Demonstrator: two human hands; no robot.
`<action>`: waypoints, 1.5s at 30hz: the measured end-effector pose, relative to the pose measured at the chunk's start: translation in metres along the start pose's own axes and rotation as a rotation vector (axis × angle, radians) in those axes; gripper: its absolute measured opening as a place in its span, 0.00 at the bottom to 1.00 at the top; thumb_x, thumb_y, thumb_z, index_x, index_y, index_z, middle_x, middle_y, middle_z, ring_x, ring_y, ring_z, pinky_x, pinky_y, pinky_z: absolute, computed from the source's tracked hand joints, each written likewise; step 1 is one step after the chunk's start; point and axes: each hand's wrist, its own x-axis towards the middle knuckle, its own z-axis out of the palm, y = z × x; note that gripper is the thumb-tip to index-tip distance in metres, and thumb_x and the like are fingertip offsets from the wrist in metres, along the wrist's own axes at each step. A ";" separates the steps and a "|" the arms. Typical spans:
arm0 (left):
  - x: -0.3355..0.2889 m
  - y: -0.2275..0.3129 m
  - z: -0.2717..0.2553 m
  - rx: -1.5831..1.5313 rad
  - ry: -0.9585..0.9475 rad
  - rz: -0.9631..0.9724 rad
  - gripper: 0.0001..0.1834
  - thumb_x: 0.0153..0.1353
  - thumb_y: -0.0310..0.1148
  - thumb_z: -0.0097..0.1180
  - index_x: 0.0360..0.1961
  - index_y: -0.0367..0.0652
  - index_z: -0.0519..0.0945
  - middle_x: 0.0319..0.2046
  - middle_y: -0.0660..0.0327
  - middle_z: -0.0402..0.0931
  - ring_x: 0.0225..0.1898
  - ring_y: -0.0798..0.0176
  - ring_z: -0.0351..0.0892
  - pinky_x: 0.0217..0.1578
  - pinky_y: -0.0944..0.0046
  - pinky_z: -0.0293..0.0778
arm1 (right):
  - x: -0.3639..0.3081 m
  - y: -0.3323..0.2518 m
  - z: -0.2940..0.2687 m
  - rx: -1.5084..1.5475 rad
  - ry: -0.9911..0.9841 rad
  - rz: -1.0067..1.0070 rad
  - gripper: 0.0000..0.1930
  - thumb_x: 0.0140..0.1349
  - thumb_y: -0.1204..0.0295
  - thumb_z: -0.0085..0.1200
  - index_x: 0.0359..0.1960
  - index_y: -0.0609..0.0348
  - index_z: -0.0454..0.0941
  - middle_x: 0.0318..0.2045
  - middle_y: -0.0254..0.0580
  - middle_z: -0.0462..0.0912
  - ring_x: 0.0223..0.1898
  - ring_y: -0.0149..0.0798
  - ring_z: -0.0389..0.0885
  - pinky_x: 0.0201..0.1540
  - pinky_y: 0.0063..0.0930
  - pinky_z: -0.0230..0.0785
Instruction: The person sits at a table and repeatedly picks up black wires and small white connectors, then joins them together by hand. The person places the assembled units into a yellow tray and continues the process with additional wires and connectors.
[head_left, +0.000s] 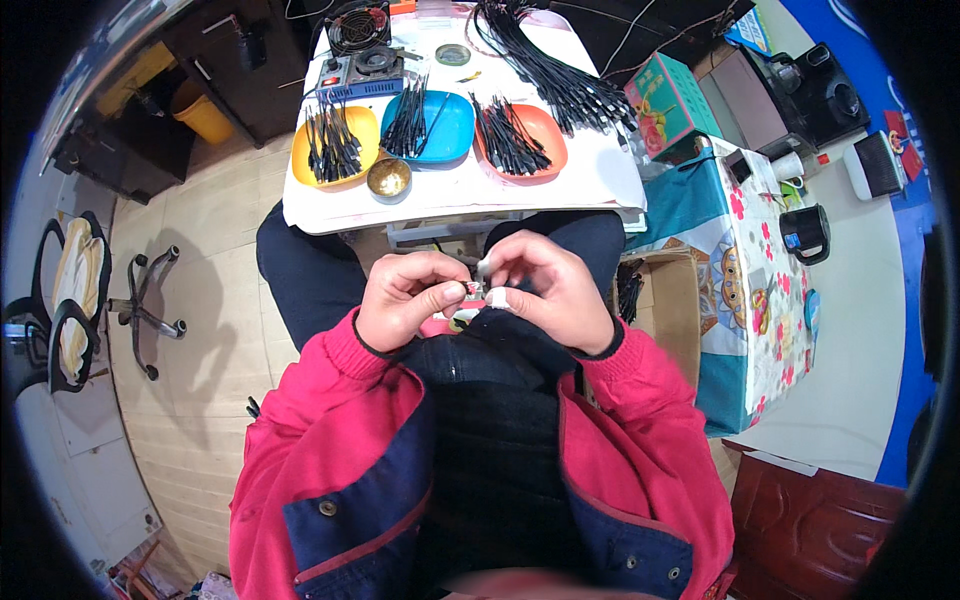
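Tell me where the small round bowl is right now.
In the head view, the bowl sits on the white table, left of centre, near the person's edge, beside the yellow tray and just in front of the blue tray.

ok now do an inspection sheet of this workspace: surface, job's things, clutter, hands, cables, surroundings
Surface: white table, with yellow tray, blue tray and orange tray near its front edge
Job's things: small piece, too small to identify
Clutter: brass-coloured bowl by the blue tray; fan and blue device behind the trays
Hands: left hand pinches the small piece; right hand close by, white wraps on two fingertips, its hold unclear
Cables: black cables in all three trays; larger black bundle at the table's right rear
Surroundings: cardboard box and cloth-covered side table at right; wheeled chair base at left
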 end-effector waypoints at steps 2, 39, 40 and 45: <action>-0.001 -0.005 -0.001 -0.115 -0.015 -0.020 0.06 0.64 0.22 0.56 0.40 0.30 0.81 0.30 0.61 0.79 0.26 0.74 0.73 0.28 0.73 0.69 | -0.004 -0.009 0.001 -0.493 0.107 -0.275 0.15 0.51 0.78 0.65 0.41 0.61 0.77 0.34 0.39 0.79 0.36 0.37 0.79 0.41 0.28 0.70; -0.009 0.016 0.015 0.397 -0.072 0.323 0.07 0.62 0.23 0.57 0.40 0.33 0.82 0.24 0.60 0.80 0.24 0.69 0.79 0.24 0.70 0.72 | -0.012 0.023 0.029 0.293 0.105 -0.395 0.11 0.61 0.69 0.59 0.37 0.66 0.75 0.38 0.43 0.76 0.39 0.34 0.73 0.44 0.27 0.66; -0.007 0.018 0.014 0.486 -0.067 0.374 0.07 0.62 0.23 0.58 0.40 0.33 0.83 0.24 0.60 0.80 0.24 0.69 0.79 0.25 0.70 0.73 | -0.012 0.025 0.026 0.263 0.083 -0.343 0.12 0.62 0.68 0.59 0.37 0.66 0.75 0.38 0.43 0.76 0.40 0.35 0.73 0.45 0.28 0.66; -0.004 0.020 0.010 0.432 -0.030 0.306 0.07 0.62 0.23 0.58 0.40 0.34 0.83 0.25 0.59 0.81 0.24 0.69 0.80 0.25 0.70 0.74 | -0.003 0.019 0.002 -0.020 0.014 -0.390 0.12 0.60 0.69 0.62 0.41 0.64 0.78 0.39 0.44 0.79 0.42 0.39 0.78 0.47 0.30 0.69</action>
